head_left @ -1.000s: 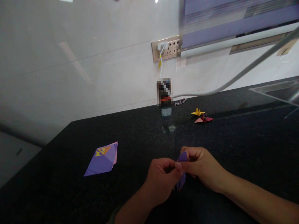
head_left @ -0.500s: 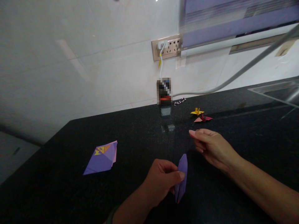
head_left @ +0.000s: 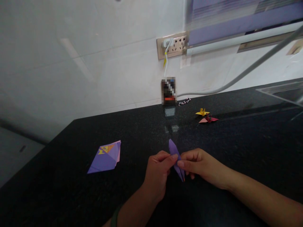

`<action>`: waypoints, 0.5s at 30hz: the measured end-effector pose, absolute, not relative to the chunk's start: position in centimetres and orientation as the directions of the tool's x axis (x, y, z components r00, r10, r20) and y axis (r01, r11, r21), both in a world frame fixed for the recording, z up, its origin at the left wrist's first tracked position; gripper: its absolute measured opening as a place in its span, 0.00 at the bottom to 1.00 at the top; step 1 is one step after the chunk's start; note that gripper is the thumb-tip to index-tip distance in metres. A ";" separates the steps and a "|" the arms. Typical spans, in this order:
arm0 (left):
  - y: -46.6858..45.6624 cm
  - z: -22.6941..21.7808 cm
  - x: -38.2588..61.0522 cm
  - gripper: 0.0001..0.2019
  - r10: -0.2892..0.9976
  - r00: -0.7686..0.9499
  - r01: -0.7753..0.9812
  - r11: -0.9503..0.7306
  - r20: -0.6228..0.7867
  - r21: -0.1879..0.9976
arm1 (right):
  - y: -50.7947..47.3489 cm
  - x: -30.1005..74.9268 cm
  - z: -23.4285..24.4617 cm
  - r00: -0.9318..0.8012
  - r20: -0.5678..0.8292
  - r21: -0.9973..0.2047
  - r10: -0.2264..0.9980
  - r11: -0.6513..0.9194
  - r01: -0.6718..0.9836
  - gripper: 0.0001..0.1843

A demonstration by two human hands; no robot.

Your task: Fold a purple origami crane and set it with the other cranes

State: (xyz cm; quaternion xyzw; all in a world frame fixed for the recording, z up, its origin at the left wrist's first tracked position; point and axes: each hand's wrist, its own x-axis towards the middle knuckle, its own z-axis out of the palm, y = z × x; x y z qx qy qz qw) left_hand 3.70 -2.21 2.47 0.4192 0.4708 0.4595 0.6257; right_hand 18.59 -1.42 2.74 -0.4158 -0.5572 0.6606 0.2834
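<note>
Head: left hand (head_left: 158, 171) grip pinched on the folded paper (head_left: 173, 147); right hand (head_left: 203, 164) grip pinched at its right edge. Paper's tilted over the counter (head_left: 142, 132), between sheets (head_left: 103, 162) at left and cranes (head_left: 208, 119) at back right.

glossy blk desk (head_left: 139, 135) | L: purple ppr (head_left: 103, 160) over pink sheet (head_left: 118, 156) | rear R: yel bird (head_left: 202, 112), red-pink bird (head_left: 209, 119) | bk: dk/lt strand (head_left: 184, 102)
</note>
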 end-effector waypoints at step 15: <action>-2.6 2.5 4.0 0.13 0.995 -0.028 -0.079 0.093 -0.095 0.993 | -1.9 18.0 2.5 -0.432 -0.285 -0.950 0.856 -0.191 0.248 0.11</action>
